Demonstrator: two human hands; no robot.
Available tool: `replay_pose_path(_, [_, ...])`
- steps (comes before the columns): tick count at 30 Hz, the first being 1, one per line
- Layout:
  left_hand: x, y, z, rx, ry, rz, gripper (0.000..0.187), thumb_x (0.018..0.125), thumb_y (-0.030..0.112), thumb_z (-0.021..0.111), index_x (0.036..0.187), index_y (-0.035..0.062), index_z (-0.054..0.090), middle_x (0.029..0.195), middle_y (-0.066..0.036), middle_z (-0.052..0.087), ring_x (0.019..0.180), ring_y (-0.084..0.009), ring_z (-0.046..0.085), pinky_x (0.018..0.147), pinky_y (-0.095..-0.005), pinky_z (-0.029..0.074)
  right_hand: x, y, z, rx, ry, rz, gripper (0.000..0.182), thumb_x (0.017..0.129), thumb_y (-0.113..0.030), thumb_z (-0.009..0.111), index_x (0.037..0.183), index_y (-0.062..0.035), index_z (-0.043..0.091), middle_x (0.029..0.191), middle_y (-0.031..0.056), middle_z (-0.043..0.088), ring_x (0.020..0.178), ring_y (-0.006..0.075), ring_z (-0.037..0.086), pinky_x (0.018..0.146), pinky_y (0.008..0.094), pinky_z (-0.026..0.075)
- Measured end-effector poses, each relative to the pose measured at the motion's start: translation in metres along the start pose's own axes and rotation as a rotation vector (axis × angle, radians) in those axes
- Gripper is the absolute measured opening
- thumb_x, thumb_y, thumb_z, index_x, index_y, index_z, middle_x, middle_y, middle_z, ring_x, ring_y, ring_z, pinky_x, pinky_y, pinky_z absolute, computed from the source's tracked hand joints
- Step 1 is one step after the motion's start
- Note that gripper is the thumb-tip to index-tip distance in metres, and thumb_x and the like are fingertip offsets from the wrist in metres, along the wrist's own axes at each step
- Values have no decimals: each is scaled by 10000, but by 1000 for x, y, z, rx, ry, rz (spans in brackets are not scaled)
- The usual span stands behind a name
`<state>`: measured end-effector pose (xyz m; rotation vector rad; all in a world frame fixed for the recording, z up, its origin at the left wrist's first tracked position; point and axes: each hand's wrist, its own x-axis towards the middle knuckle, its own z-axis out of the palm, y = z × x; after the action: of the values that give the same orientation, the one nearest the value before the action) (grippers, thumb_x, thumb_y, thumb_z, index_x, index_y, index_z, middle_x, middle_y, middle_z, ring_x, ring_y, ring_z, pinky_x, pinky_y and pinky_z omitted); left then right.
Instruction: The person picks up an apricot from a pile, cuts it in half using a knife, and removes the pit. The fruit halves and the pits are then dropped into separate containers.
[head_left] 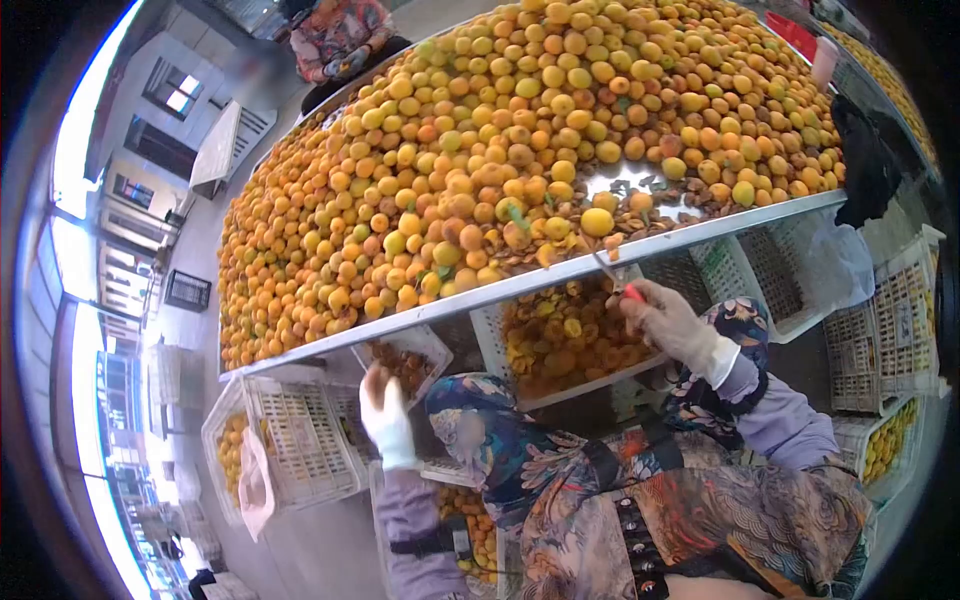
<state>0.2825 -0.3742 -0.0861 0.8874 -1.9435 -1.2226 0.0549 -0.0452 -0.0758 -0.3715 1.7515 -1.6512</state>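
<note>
Below, white crate (490, 340) of cut fruit (570, 345), right grip (685, 328) holding red-handled tool (632, 292), left grip (386, 405) of unclear state, near brown-filled crate (434, 350).

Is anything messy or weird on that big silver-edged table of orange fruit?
Yes: torn, brownish-orange fruit scraps lie messily along part of the near edge of the long, silver-edged table. They look odd because most of the round, yellow-orange fruits piled behind them look whole.

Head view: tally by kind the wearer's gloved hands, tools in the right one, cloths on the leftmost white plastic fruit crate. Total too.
White-gloved left hand, pale-gloved right hand: 2
Slim red-handled tool: 1
Pale pink draped cloth: 1
Total: 4
</note>
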Motion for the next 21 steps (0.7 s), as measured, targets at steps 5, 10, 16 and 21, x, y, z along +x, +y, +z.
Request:
replay_pose_path(5, [60,76,119,217,-351,426,431,826,53,602,1234,-25,484,1228,-141,540,1138,-220,522,969,-325,412,-17,-7,1,69,27,-23,243,919,-265,554,1032,-50,543,744,-34,512,603,40,473,526,183,390])
replay_pose_path(10, [81,93,194,498,-384,567,453,765,271,661,1164,82,560,1059,-163,618,990,-302,591,843,-381,471,-20,1,-11,89,-6,68,254,917,-252,556,1034,-26,549,770,-27,521,652,46,483,571,194,397])
replay_pose_path(16, [83,71,233,926,-303,705,506,695,396,667,1076,77,571,993,-134,606,917,-320,543,785,-421,460,-21,4,-10,149,24,86,249,915,-248,560,1036,-31,564,788,-20,541,657,52,484,598,198,398])
replay_pose_path(21, [80,81,225,568,-323,483,497,713,296,680,1136,71,548,986,-148,603,967,-327,545,844,-407,446,-19,2,-15,137,25,170,263,913,-293,547,1023,-56,579,692,-14,551,521,59,466,471,203,379])
